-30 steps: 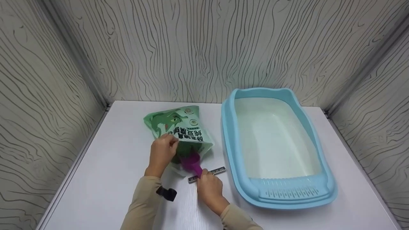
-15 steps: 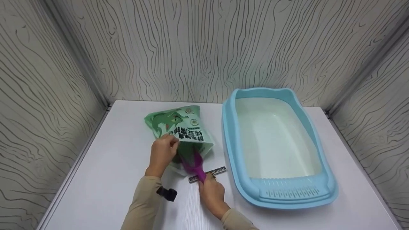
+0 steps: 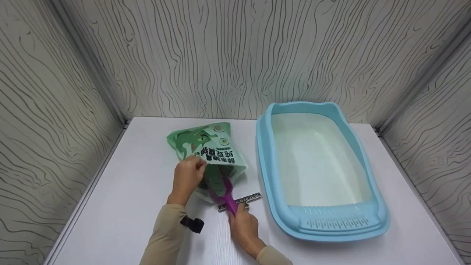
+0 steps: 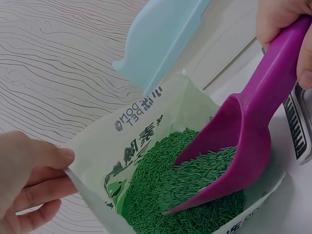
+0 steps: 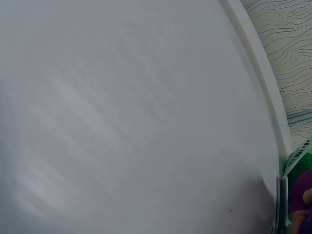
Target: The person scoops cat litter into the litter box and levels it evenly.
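Observation:
A green-and-white cat litter bag (image 3: 217, 147) lies on the table with its mouth toward me. Its rim is pinched between thumb and fingers of my left hand (image 3: 187, 176), which keeps the mouth spread. Green pellets (image 4: 151, 180) fill the bag in the left wrist view. My right hand (image 3: 244, 226) grips the handle of a purple scoop (image 4: 253, 146). The scoop's bowl sits in the bag mouth, loaded with pellets, its tip over the litter. Only a sliver of scoop (image 5: 303, 190) and fingers shows in the right wrist view.
To the right stands a large light-blue litter box (image 3: 268, 176) with a pale inside and a slotted front ledge. A dark strip with white marks (image 3: 254, 197) lies on the white table (image 3: 128, 191) under the scoop handle. Wood-patterned panels (image 3: 206, 55) enclose the table.
The scoop has drawn back toward me and tilted level, and pellets now show in its bowl. My right hand moved slightly down and right. My left hand stays at the bag rim.

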`<state>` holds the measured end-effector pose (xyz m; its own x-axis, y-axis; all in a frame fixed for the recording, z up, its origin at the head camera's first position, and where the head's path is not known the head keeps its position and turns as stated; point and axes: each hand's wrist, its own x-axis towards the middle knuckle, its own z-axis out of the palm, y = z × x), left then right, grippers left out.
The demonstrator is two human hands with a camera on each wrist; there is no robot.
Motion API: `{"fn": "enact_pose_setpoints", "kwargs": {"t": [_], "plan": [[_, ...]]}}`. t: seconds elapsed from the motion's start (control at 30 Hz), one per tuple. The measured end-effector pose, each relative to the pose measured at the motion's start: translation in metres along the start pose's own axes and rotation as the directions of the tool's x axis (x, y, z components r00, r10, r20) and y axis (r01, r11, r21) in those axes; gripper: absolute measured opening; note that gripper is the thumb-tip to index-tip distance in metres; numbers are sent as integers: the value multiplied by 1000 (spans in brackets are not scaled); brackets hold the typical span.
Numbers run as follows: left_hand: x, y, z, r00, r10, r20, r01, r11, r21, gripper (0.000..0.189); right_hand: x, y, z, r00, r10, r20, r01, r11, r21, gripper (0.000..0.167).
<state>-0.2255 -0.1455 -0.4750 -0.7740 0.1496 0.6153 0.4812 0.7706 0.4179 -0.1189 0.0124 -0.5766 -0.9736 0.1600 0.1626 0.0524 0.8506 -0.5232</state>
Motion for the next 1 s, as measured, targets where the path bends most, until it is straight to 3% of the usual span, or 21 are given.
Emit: {"fn": "enact_pose_setpoints", "kwargs": {"t": [0.33, 0.7, 1.0], "plan": [[1, -1, -1, 1000, -15, 9, 15, 1000, -9, 3, -9, 5, -7, 999, -31, 10, 31, 997, 76, 22], [1, 0, -1, 1000, -21, 8, 21, 1000, -22, 4, -8, 5, -18, 998, -54, 19, 52, 996, 68, 23], [0, 1, -1, 1000, -24, 14, 24, 999, -23, 5, -11, 8, -23, 986, -147, -76, 149, 988, 32, 23]]}}
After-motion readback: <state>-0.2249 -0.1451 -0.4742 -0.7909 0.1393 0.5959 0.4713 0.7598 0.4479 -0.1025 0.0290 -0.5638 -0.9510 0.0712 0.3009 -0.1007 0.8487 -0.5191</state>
